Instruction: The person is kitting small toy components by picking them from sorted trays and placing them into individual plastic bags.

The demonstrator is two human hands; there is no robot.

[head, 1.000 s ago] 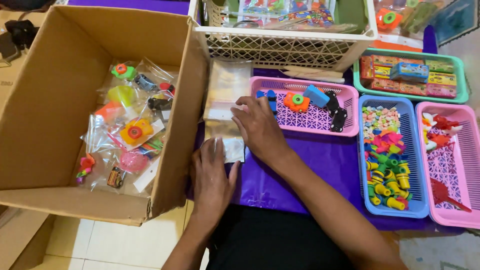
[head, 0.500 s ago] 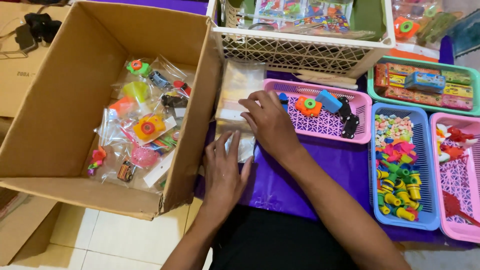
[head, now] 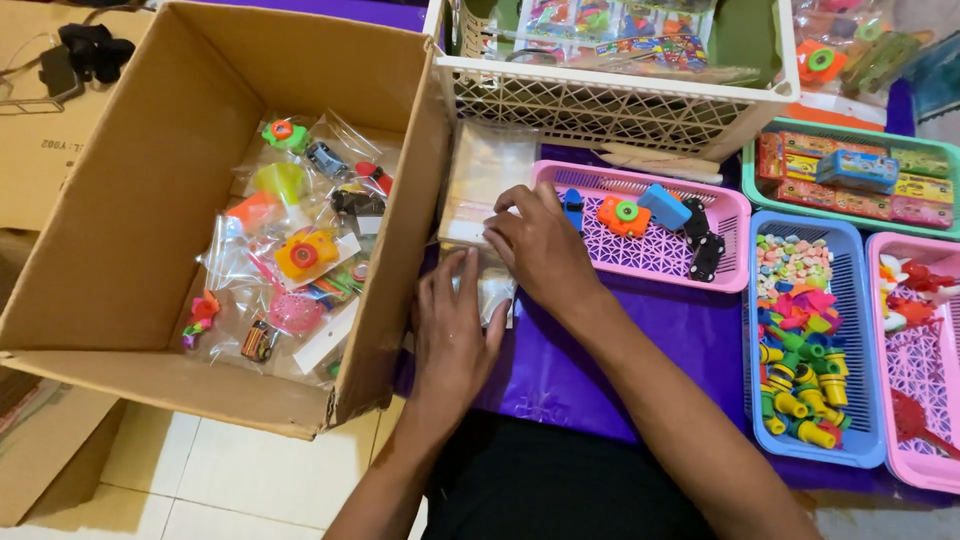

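Observation:
My left hand (head: 455, 335) lies flat, palm down, on a small clear plastic bag (head: 497, 293) on the purple table cover (head: 610, 350). My right hand (head: 538, 245) rests just beyond it, fingers curled over the near end of a stack of clear plastic bags (head: 488, 175) beside the cardboard box (head: 130, 250). Whether either hand pinches a bag is hidden by the fingers. The box at my left holds several bagged small toys (head: 300, 255).
A pink tray (head: 730, 215) with small toy cameras and cars lies right of my hands. A blue tray (head: 850, 330) of small coloured pieces, another pink tray (head: 915, 380), a green tray (head: 860, 175) and a white lattice basket (head: 610, 100) line the right and far side.
My hands stay on the clear bags with only slight shifts of the fingers. The view has drifted a little, so everything sits slightly further right in the picture.

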